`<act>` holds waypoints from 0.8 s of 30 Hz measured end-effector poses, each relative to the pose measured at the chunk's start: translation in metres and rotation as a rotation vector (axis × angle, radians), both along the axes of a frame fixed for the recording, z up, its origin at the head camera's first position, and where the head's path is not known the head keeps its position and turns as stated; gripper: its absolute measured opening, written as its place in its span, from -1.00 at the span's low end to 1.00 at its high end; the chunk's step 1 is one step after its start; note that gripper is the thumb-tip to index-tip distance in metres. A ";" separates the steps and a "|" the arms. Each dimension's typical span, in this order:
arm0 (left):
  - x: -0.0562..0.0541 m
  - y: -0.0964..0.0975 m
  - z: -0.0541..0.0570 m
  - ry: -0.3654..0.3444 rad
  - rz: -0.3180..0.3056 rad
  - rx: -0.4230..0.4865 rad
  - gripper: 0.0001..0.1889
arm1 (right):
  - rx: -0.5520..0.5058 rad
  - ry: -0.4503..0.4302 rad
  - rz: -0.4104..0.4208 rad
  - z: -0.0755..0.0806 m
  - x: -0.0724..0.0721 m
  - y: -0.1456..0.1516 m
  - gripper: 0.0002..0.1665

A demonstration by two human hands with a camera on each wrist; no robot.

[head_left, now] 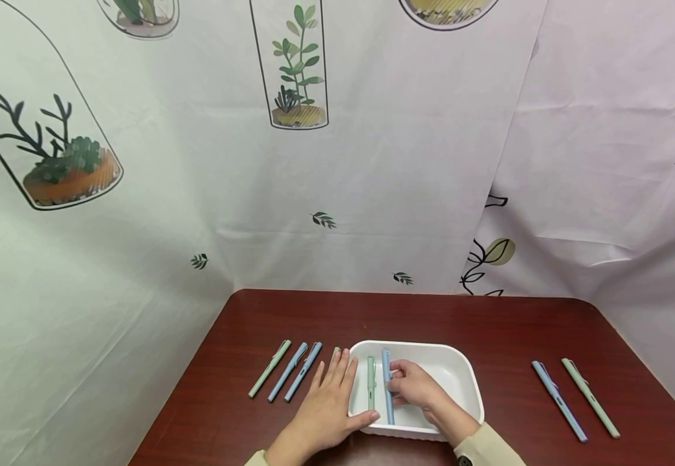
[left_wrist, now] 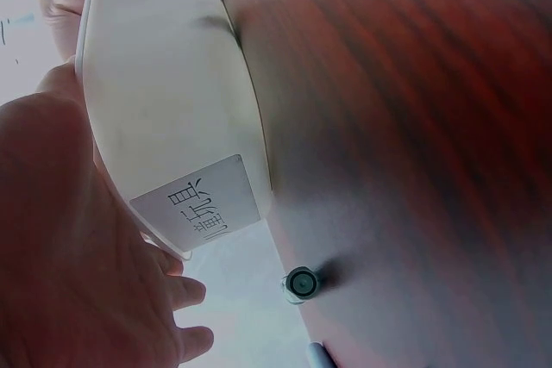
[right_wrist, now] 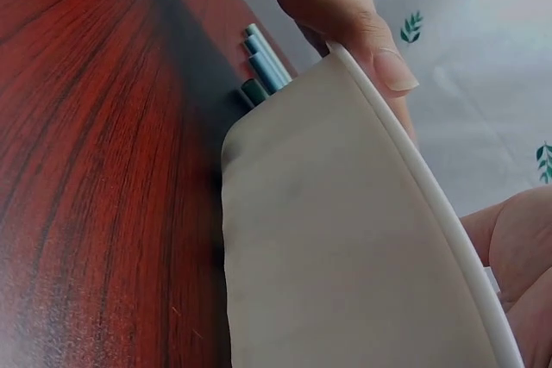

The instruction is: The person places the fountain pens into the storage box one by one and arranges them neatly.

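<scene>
A white plastic tray (head_left: 439, 424) stands on the table, with a mint-green pen (head_left: 371, 382) lying lengthwise inside. To the right of that pen, my right hand (head_left: 419, 391) pinches a light blue pen (head_left: 387, 369) inside the tray. My left hand (head_left: 327, 406) rests along the tray's left side, fingers straight and spread, thumb over the near rim. In the left wrist view those fingers extend past the tray's outer wall (left_wrist: 172, 84), near a dark round pen end (left_wrist: 303, 283). The right wrist view shows the left thumb (right_wrist: 395, 71) at the rim; the held pen is hidden there.
Left of the tray lie a green pen (head_left: 270, 369) and two blue pens (head_left: 287, 372), side by side. Off to the right are another blue pen (head_left: 560, 401) and green pen (head_left: 591, 397). A printed white cloth (head_left: 372, 194) hangs behind the dark red table (head_left: 209, 414).
</scene>
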State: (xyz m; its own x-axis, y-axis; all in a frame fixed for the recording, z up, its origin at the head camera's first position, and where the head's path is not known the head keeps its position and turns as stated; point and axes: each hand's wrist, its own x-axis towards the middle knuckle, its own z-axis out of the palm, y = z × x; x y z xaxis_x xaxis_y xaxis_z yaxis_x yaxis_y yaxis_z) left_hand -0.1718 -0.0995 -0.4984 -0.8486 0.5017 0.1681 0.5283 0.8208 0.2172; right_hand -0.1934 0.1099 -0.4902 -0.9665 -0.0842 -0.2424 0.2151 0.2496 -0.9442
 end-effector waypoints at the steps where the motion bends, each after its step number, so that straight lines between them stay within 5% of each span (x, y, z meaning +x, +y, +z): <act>1: 0.000 0.000 0.000 -0.001 0.000 -0.004 0.09 | 0.003 -0.002 0.003 0.000 0.000 0.000 -0.45; 24: -0.001 0.000 -0.001 0.013 -0.011 0.013 0.08 | 0.080 -0.034 0.035 -0.004 -0.002 -0.005 -0.47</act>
State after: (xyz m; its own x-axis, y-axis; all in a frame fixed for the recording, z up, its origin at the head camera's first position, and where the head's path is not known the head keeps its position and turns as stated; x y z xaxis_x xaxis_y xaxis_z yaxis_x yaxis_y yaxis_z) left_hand -0.1726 -0.1000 -0.4993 -0.8406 0.5089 0.1857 0.5403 0.8121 0.2204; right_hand -0.1952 0.1052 -0.4938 -0.9545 -0.0966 -0.2822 0.2365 0.3316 -0.9133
